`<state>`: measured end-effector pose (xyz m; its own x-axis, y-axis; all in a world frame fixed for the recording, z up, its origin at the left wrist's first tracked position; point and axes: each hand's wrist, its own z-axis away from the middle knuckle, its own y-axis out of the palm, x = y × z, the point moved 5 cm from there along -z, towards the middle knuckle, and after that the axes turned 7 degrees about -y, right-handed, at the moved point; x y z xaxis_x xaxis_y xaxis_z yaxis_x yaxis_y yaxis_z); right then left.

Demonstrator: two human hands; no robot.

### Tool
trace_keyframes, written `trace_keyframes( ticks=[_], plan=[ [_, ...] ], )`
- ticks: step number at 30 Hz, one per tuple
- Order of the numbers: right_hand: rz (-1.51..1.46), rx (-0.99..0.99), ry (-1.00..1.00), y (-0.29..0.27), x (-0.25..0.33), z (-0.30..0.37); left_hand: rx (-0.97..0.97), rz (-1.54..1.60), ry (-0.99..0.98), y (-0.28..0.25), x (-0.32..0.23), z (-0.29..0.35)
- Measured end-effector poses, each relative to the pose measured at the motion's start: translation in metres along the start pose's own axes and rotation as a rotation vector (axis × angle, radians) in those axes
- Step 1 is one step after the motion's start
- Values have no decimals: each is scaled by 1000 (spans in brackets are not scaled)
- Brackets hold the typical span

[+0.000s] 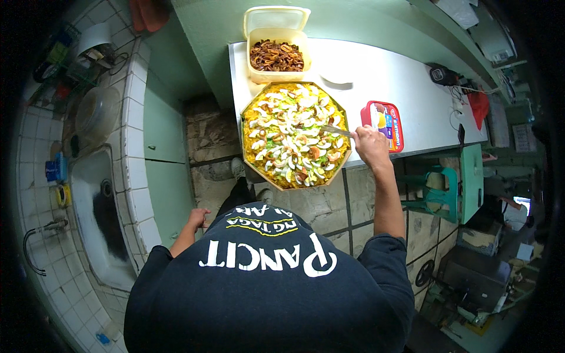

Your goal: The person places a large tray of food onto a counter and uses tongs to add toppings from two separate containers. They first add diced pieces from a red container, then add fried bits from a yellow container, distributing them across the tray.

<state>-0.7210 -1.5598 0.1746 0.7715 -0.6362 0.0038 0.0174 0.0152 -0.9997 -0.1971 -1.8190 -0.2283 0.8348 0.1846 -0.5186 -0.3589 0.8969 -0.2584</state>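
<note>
My right hand (372, 145) is closed around a flat, narrow metal utensil (338, 130). Its far end reaches into the food, so I cannot tell its kind. Under it is a large octagonal tray (318, 187) of yellow noodles, topped with sliced boiled egg, green bits and brown pieces. The tray's near edge overhangs the table. My left hand (199, 218) hangs low at my left side, away from the table, its fingers loosely apart and holding nothing I can see.
Behind the tray, an open plastic container (278, 77) holds dark brown strips. A red printed tub (393, 140) lies right of the tray on the white table (424, 88). A tiled counter with a sink (97, 170) runs along the left. A green plastic stool (435, 194) stands at right.
</note>
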Motion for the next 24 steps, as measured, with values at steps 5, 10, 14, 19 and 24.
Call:
trace_keyframes(
  ticks=[5, 10, 14, 19, 24],
  plan=[
    [28, 16, 69, 12, -13, 8, -23, 82, -152, 3, -35, 26],
    [-15, 18, 54, 10, -10, 11, -6, -6, 41, 0, 0, 0],
    [-144, -96, 122, -12, -20, 28, -2, -29, 76, -1, 7, -4],
    [-285, -205, 156, -7, -26, 47, -9, 50, -45, -2, -11, 5],
    [-380, -191, 71, 18, -2, 53, -22, 74, -109, 0, -26, 16]
  ],
)
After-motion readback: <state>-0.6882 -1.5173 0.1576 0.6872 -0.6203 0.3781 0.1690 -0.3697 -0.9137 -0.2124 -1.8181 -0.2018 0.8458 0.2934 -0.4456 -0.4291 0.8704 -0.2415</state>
